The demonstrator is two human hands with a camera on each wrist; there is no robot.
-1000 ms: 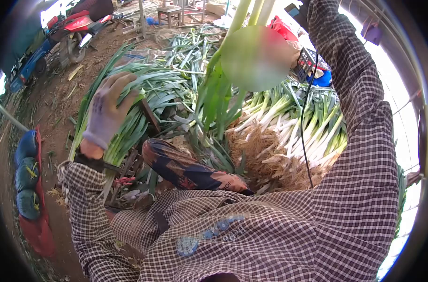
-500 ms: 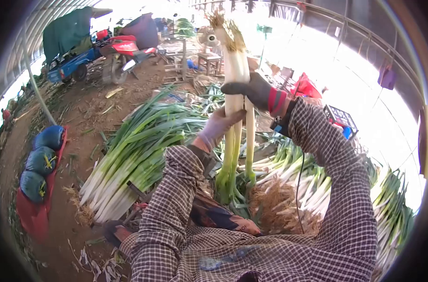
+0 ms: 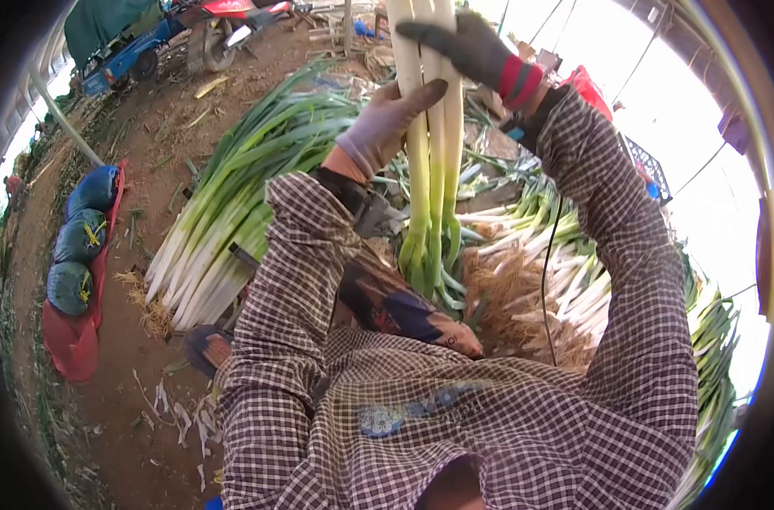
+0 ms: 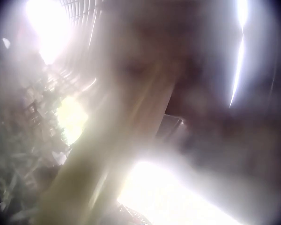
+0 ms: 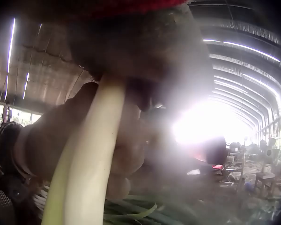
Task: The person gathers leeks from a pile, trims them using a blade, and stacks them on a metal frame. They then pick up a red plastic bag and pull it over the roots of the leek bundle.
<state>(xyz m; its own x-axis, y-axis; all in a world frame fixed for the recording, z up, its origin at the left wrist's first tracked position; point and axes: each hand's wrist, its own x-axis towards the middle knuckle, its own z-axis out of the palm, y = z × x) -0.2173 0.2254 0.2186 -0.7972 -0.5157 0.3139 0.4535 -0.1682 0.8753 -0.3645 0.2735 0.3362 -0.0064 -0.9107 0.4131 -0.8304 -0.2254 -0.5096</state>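
A few thick leeks (image 3: 436, 161) stand upright in front of me in the head view, their green ends hanging down and their root ends above the frame. My left hand (image 3: 385, 127), in a pale glove with a dark thumb, grips the white stalks. Just above it, my right hand (image 3: 472, 55), in a dark glove with a red cuff, holds the same stalks, a finger stretched across them. The right wrist view shows a pale stalk (image 5: 93, 154) close up with the left hand (image 5: 56, 136) behind it. A blurred stalk (image 4: 107, 154) crosses the left wrist view.
A heap of leeks (image 3: 234, 195) lies on the left, and another pile (image 3: 557, 289) with brown roots lies on the right. Tied green bundles (image 3: 79, 238) on red cloth are at far left. A blue cart (image 3: 119, 68) stands behind. A black cable (image 3: 548, 280) hangs on the right.
My left hand has left the left heap and come to the leeks beside my right hand. The leeks were turned root end up, and the head view has tilted down since.
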